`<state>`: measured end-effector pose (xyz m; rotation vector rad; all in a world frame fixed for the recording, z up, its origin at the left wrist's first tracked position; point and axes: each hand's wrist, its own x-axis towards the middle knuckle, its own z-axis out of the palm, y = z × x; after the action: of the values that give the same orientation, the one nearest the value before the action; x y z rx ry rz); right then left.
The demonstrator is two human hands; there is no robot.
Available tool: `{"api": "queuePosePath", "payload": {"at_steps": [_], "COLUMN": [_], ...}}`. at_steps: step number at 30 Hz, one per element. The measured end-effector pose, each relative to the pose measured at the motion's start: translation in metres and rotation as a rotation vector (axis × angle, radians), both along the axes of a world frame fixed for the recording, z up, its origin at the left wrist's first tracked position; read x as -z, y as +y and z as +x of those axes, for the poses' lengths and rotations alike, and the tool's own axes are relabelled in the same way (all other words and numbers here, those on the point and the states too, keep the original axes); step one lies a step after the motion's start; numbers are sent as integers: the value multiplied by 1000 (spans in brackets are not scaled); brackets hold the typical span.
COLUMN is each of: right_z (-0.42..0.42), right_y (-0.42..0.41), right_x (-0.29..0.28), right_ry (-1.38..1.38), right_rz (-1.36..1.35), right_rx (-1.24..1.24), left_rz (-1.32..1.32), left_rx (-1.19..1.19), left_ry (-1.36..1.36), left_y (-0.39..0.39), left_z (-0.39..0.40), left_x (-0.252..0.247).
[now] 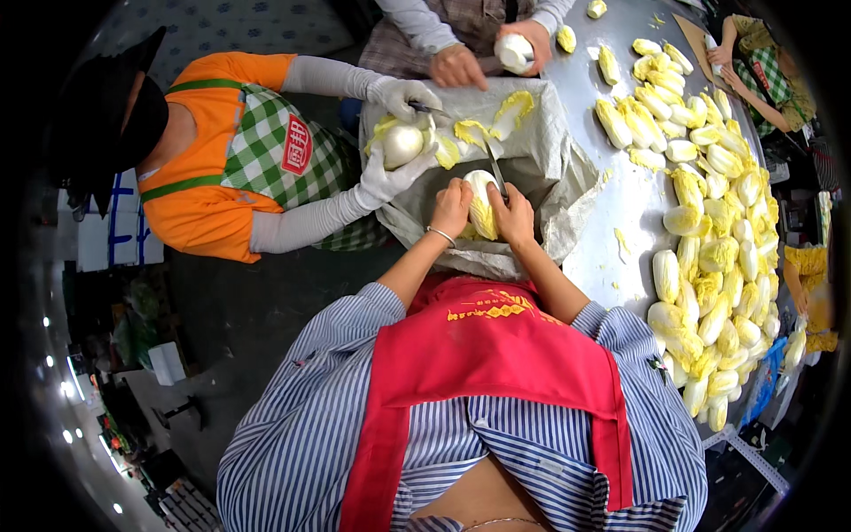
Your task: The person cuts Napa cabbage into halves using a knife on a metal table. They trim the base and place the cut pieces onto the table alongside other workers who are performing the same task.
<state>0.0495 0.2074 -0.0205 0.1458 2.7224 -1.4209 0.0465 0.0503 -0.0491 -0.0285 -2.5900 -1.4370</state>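
A trimmed napa cabbage (483, 207), white at its base and yellow toward the leaf tips, is held between my two hands. My left hand (453, 207) grips its left side. On the other side, my right hand (512, 211) keeps a knife (494, 166) by the handle, the blade pointing away from me, while its thumb presses the cabbage. Below is a woven plastic sack (565, 173), spread open like a bin liner. Loose outer leaves (512, 114) lie on its far part, and two of them appear around the knife's tip.
At left, a co-worker's gloved hands (392, 176) hold a cabbage (403, 146) and a knife (425, 107). Another person's hands (459, 66) work across the sack with a cabbage (514, 53). Many cabbages (718, 256) are heaped on the metal table (592, 233) at right, with other people beyond.
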Motion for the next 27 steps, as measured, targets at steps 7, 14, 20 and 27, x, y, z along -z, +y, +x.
{"api": "queuePosePath", "payload": {"at_steps": [7,14,20,27], "right_z": [-4,-14,-6,-8], "right_y": [3,21,12,23], "right_x": [-2,72,30,17], "right_ry": [-2,41,140,176], "right_rz": [-85,-411,-346,62], "right_rx": [9,113,32,152], "left_rz": [124,330,1121,1205], "left_rx": [85,51,94,96], "left_ry": [-71,-278,-418,-533], "left_y": [-13,-13,-8,-12], "left_z": [-5,-4,6,18], "left_x": [-6,-14,0,-8]}}
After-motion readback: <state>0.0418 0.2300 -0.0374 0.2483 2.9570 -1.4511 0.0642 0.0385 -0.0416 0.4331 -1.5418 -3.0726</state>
